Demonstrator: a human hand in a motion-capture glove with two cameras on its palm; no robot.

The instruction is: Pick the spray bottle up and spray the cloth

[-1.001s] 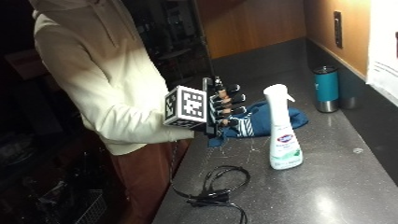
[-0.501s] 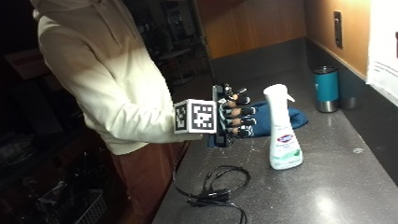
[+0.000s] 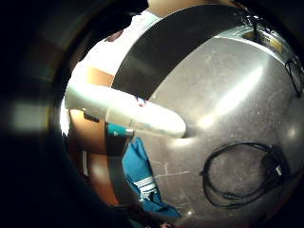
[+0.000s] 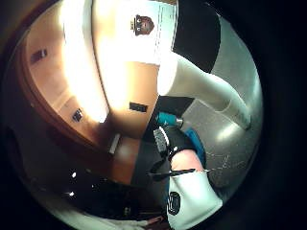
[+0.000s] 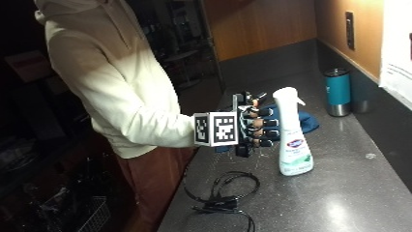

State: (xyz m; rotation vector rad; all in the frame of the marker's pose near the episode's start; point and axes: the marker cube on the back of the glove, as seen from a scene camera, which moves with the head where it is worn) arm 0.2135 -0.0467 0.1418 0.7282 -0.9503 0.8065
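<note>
Right hand (image 5: 256, 126) hovering beside spray bottle (image 5: 293, 133), grip apart, holding nothing.
Palm view is showing blue cloth (image 3: 142, 178) lying behind bottle on tabletop (image 5: 334, 193).

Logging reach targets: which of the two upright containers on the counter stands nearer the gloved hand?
The white spray bottle, just beside the black-gloved right hand; the teal tumbler stands farther back by the wall.

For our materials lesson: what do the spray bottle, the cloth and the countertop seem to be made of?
Spray bottle: likely plastic, smooth white body with a printed label.
Cloth: soft blue fabric, since it lies crumpled.
Countertop: dark grey, speckled and polished, mirroring the lights; stone or laminate, I cannot tell which.
</note>
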